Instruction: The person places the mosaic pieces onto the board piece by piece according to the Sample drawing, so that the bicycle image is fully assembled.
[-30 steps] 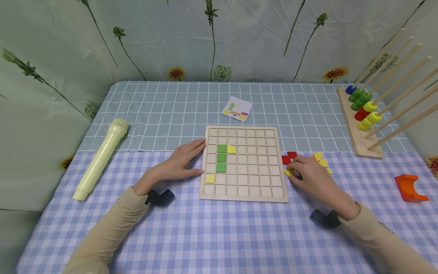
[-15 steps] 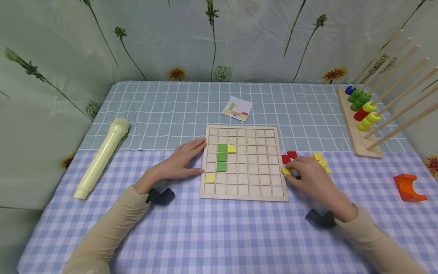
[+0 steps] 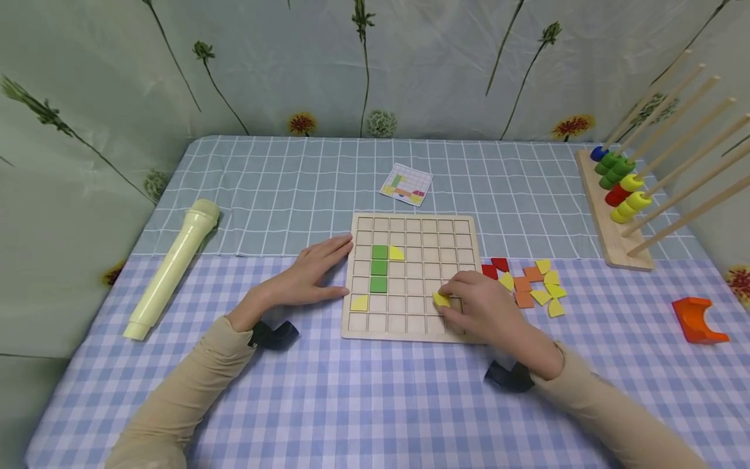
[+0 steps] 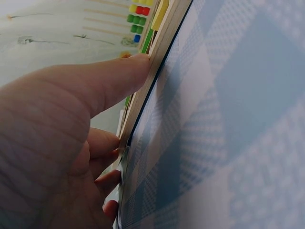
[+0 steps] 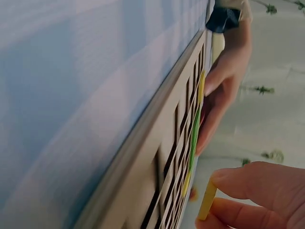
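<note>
A wooden grid board (image 3: 415, 331) lies flat in the middle of the table. In its left part sit a column of green square tiles (image 3: 379, 268) and two yellow quarter-round tiles, one beside the top green tile and one lower left. My left hand (image 3: 307, 277) rests against the board's left edge, thumb and fingertips touching it, fingers fairly straight. Over the right part of the board, my right hand (image 3: 483, 303) pinches a yellow tile (image 5: 207, 199) between thumb and fingers; the right wrist view shows it edge-on, held above the grid.
Right of the board lie loose red tiles (image 3: 500, 264), orange tiles (image 3: 523, 292) and yellow tiles (image 3: 555, 307). A pattern card (image 3: 407, 184) lies behind the board. A bead rack (image 3: 615, 215) and an orange arch block (image 3: 699, 320) stand right; a cream toy microphone (image 3: 172, 270) lies left.
My right hand has moved left from the loose tiles to above the board, carrying the yellow tile. More loose tiles are uncovered. My left hand has stayed at the board's edge.
</note>
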### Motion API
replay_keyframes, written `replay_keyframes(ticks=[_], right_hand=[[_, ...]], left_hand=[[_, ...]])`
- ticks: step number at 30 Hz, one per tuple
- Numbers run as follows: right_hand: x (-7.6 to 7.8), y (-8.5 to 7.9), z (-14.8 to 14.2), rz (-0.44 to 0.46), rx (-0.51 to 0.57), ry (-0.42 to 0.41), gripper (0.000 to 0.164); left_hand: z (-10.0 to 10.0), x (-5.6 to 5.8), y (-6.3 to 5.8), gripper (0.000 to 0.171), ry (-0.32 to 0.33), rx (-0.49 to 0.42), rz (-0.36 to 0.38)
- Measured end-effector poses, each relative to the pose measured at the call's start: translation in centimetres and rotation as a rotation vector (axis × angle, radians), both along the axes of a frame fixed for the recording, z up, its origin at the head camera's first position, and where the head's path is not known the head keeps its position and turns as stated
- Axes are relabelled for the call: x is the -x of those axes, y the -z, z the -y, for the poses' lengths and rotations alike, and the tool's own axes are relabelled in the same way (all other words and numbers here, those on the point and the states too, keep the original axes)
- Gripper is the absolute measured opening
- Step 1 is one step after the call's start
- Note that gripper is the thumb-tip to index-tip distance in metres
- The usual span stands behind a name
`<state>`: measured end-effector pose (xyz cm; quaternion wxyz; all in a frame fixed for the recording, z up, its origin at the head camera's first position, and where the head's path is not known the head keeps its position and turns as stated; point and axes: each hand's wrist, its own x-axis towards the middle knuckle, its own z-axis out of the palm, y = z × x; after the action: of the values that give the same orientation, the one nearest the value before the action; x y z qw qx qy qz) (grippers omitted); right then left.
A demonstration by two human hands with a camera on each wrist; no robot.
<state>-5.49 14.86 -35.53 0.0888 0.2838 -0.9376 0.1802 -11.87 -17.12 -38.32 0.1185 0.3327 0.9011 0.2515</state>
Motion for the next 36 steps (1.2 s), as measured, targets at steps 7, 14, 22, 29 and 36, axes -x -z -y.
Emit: replay_keyframes(ticks=[7,14,22,29,36], right_hand=[[-0.1,-0.2,2.7,0.028,0.017,-0.07,0.015],[-0.1,0.2,4.9,0.013,0.054,-0.149,0.017],[-0.3,0.3,7.3,0.01,0.06,-0.209,0.014],[-0.3,0.7,8.9,-0.019,0.04,-0.245,0.012],[-0.3,1.0,9.7,-0.02,0.013,-0.258,0.013]], left_hand=[[0.0,0.1,0.0,0.083,0.002,-0.007,0.001],[-0.1,0.1,0.1,0.084,0.002,0.001,-0.004],[0.1,0.0,0.0,0.084,-0.004,0.002,0.0],[0.1,0.1,0.2,0.083,-0.003,0.002,-0.005],[0.1,0.1,0.2,0.083,-0.003,0.003,-0.002]])
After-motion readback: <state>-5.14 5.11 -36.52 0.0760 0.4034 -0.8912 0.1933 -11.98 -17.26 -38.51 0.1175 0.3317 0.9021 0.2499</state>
